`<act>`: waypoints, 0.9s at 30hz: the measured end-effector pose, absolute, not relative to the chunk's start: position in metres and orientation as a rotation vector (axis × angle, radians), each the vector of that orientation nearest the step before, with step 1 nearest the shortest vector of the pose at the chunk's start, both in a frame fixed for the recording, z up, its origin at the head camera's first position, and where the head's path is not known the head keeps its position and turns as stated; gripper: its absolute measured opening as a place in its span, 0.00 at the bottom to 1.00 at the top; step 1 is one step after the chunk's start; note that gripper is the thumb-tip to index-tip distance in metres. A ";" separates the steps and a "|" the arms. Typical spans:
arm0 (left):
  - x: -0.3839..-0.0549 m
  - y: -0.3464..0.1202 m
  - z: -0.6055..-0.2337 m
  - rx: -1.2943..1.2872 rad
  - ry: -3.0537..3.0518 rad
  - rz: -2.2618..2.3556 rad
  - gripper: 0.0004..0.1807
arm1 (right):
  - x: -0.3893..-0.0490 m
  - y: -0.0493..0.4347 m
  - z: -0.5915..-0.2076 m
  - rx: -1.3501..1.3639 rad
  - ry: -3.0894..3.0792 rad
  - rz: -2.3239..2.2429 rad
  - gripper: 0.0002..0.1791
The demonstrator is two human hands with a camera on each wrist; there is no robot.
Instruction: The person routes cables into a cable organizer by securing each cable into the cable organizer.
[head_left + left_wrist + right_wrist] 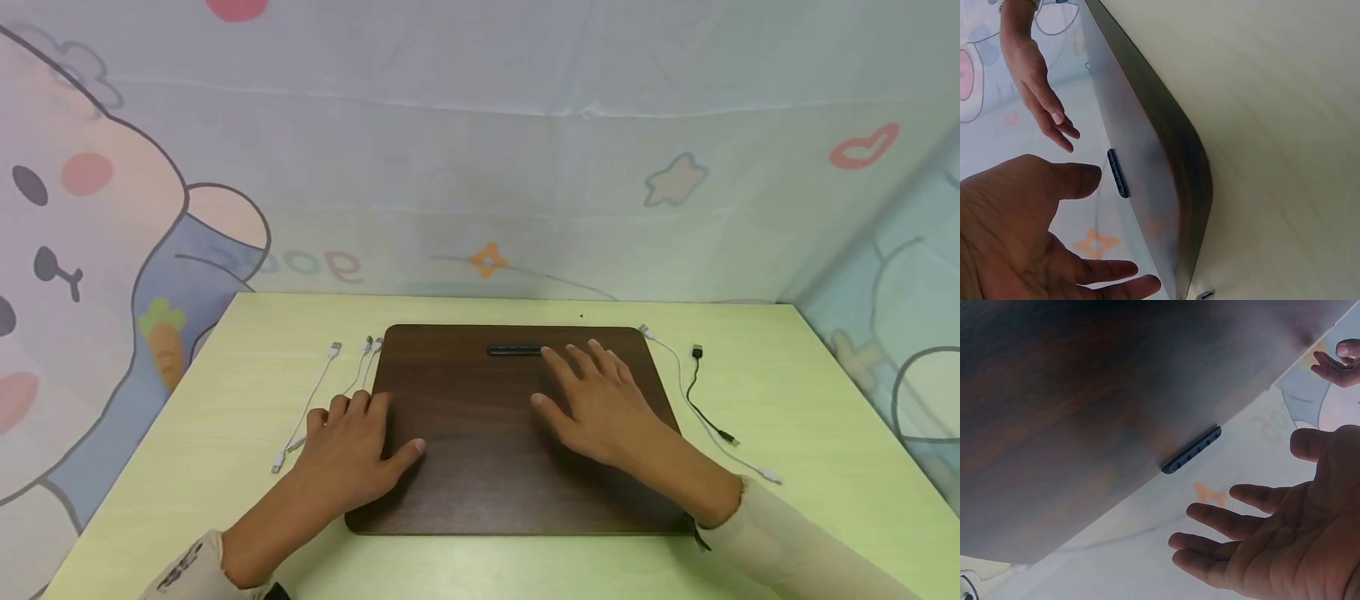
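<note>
A dark brown wooden board point(465, 467) lies flat on the table. Close to its far edge sits a short black bar point(513, 350), with a row of small notches showing along it in the right wrist view. My left hand point(348, 458) hovers at the board's left edge, fingers spread loosely and nothing in its grasp. Over the right half of the board is my right hand point(600, 408), also empty, fingers extended toward the far edge. In the head view its index fingertip overlaps the right end of the bar.
Left of the board lie white USB cables point(311, 404), partly hidden by the left hand. To the right are a long white cable point(681, 367) and a short black USB cable point(693, 400). A printed cloth point(450, 167) hangs behind the pale table point(825, 500).
</note>
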State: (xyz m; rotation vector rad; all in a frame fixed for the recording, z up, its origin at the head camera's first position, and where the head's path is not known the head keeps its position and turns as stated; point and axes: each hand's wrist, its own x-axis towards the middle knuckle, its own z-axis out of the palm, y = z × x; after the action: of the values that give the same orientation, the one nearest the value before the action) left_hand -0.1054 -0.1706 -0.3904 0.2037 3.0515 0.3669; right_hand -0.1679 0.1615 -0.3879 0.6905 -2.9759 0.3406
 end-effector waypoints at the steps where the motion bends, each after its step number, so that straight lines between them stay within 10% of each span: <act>1: -0.105 -0.171 -0.390 0.197 3.052 0.372 0.43 | -0.168 0.161 -0.388 0.695 -2.974 0.341 0.38; 27: -0.094 -0.201 -0.389 0.096 3.064 0.349 0.41 | -0.168 0.155 -0.391 0.698 -3.028 0.364 0.37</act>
State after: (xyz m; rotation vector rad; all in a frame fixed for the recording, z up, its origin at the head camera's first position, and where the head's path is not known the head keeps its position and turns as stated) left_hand -0.0937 -0.2008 -0.3886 0.0961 3.0637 0.3494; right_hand -0.1683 0.1549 -0.3911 0.6978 -3.0280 0.3639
